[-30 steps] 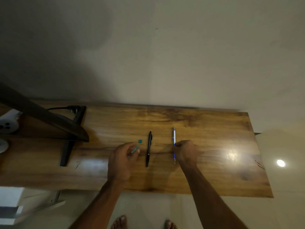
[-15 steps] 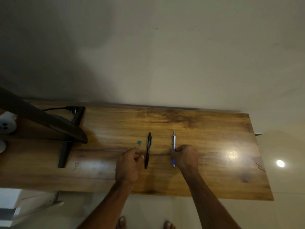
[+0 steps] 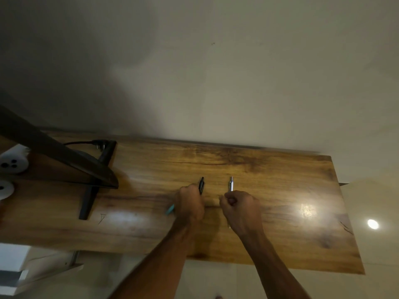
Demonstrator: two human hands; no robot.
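A wooden table (image 3: 269, 180) stands against a wall. On it lies a black pen (image 3: 201, 184) pointing away from me. My left hand (image 3: 190, 204) covers the pen's near half and grips a teal pen (image 3: 170, 209), whose end sticks out to the left of the fist. A silver pen with blue trim (image 3: 231, 184) lies parallel, a little to the right. My right hand (image 3: 240, 209) is curled over its middle and pinches it; its far end shows beyond the knuckles. The small teal piece is out of sight.
A dark monitor edge (image 3: 54, 152) and its black stand (image 3: 87, 202) fill the table's left side, with a cable plug (image 3: 98, 143) behind. White round objects (image 3: 13, 164) sit at the far left. Lamp glare (image 3: 307, 210) marks the right half. The table's near edge is close to my arms.
My left hand has slid right with the teal pen and now covers the black pen's near half and the small teal piece. My right hand stays on the silver pen.
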